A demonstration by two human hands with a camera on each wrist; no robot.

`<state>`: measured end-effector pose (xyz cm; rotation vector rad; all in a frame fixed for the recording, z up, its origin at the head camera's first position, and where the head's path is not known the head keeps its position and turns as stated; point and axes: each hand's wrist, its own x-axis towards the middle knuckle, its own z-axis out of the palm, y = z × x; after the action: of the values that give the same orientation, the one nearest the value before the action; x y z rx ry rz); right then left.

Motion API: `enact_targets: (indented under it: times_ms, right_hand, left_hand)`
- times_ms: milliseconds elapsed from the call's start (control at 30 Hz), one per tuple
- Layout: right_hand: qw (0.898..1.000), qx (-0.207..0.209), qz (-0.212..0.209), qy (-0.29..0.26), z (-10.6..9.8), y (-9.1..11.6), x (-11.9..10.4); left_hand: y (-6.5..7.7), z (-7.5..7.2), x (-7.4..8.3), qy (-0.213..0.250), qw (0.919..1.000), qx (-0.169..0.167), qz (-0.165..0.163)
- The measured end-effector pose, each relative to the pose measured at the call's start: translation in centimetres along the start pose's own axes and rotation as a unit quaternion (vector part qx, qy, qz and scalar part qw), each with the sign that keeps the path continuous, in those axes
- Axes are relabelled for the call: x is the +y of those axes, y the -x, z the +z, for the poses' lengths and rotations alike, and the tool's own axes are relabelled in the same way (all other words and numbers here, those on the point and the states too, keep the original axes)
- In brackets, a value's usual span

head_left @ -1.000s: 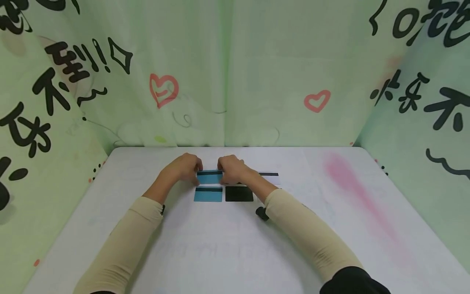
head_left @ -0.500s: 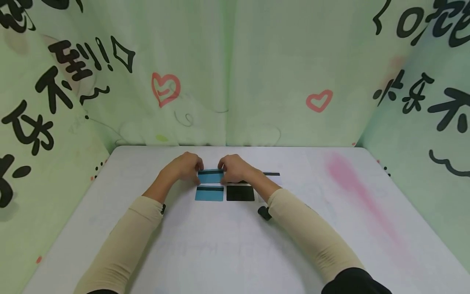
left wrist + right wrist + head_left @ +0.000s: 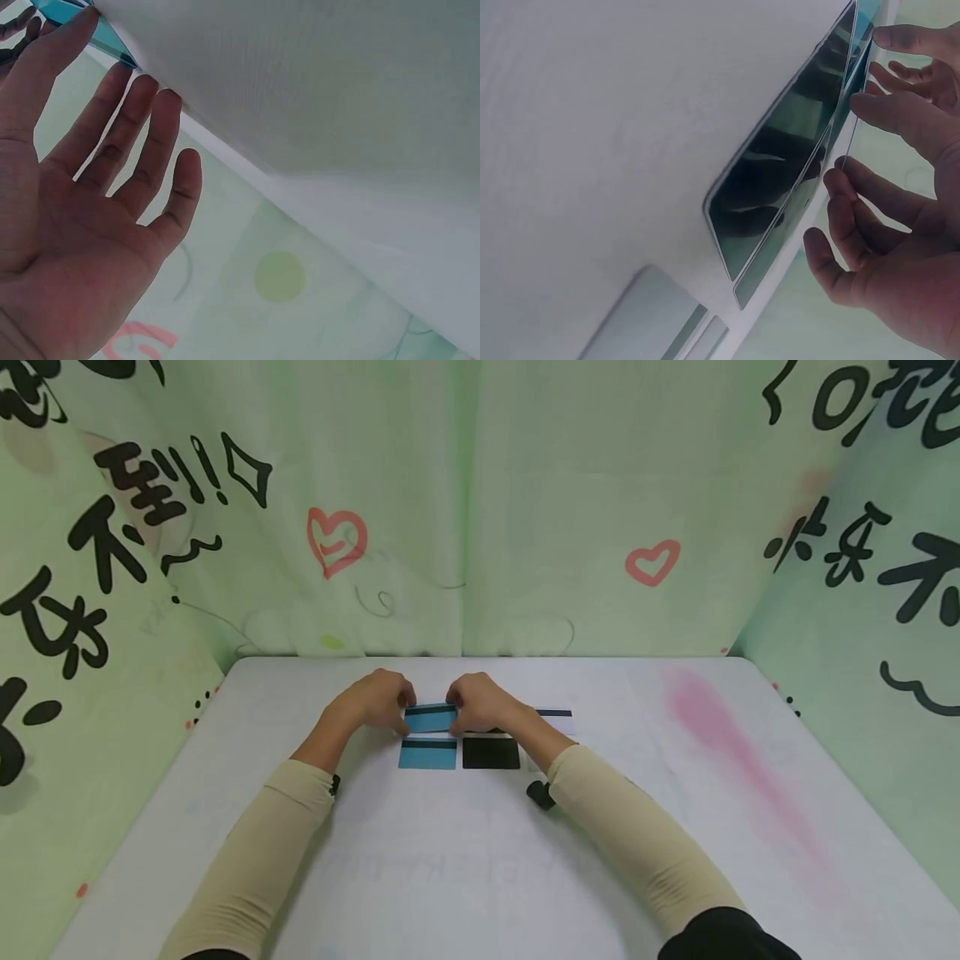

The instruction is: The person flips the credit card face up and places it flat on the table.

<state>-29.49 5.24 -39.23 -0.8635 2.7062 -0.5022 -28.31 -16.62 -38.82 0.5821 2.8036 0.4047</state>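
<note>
On the white table lie several bank-type cards in two rows. In the head view my left hand holds the left edge of the far blue card, thumb at its near corner and fingers at its far corner. My right hand grips the opposite edge in the same way. Just in front lies a second blue card, a narrow gap apart. A black card sits to its right. Another dark card behind that is largely covered by my right hand; the right wrist view shows this glossy far card better.
A white card with a dark stripe lies at the far right of the group. My right sleeve hides much of the area in front of it. Green printed curtains enclose the table at the back and sides.
The head view shifts slightly. Both hands stay at the edges of the far blue card, which keeps nearly the same place; the other cards lie as before.
</note>
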Motion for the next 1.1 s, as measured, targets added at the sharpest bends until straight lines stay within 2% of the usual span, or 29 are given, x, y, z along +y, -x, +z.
enact_targets:
  times_ms: [367, 633, 1100]
  right_hand:
    - [1.0, 0.012, 0.0, -0.012, -0.1, 0.4, 0.2]
    - [0.999, 0.026, -0.01, -0.026, 0.0, 0.7, 0.2]
    - [0.998, 0.043, -0.015, -0.035, -0.5, 1.3, 0.6]
  left_hand:
    - [-0.2, -0.1, 0.0, 0.003, 0.9999, -0.012, 0.002]
    - [0.1, 0.1, 0.0, 0.016, 0.9995, -0.024, -0.016]
    - [0.9, 0.0, 0.7, 0.035, 0.9993, 0.006, -0.014]
